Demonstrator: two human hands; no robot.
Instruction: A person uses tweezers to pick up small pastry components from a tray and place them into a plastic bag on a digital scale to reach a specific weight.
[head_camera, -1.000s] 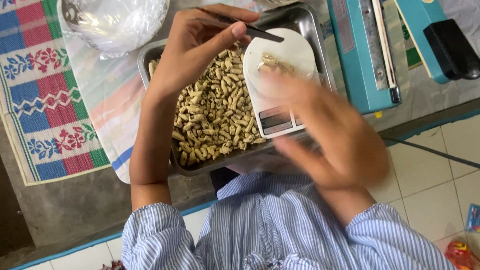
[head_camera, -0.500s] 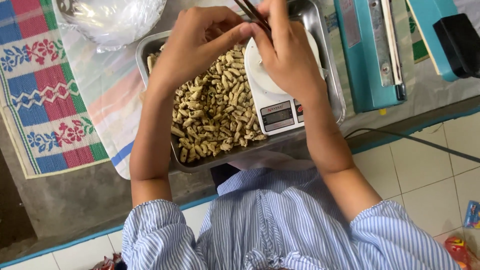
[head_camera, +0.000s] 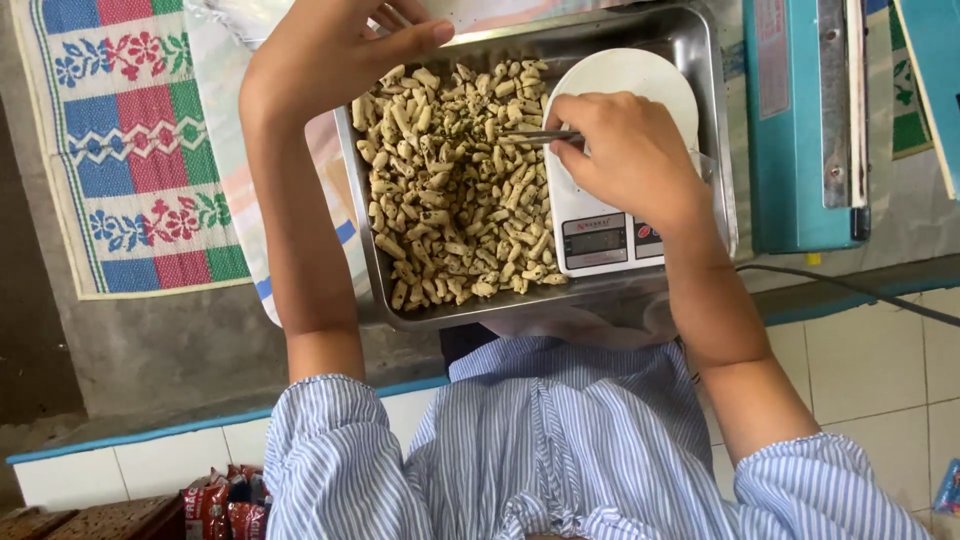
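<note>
Tongs: thin dark metal tongs (head_camera: 535, 135), two slim arms lying close together; only the part left of the fingers shows.
Axis: long axis nearly level across the view, tips pointing left toward the snack pieces (head_camera: 450, 190).
Location: tips sit over the right edge of the heap, just left of the white scale (head_camera: 610, 215), inside the steel tray (head_camera: 700, 60).
Right hand: right hand (head_camera: 635, 160) curled shut on the tongs' rear end, fingers pinching them; hand lies over the scale's round platform.
Left hand: left hand (head_camera: 335, 50) at the tray's top left corner, fingers bent, thumb out over the rim; whether it holds anything, cannot tell.
Snack pieces: short tan sticks with dark specks, filling the tray's left part.
Surroundings: teal sealing machine (head_camera: 810, 120) right of the tray; patterned mat (head_camera: 140, 150) to the left.
</note>
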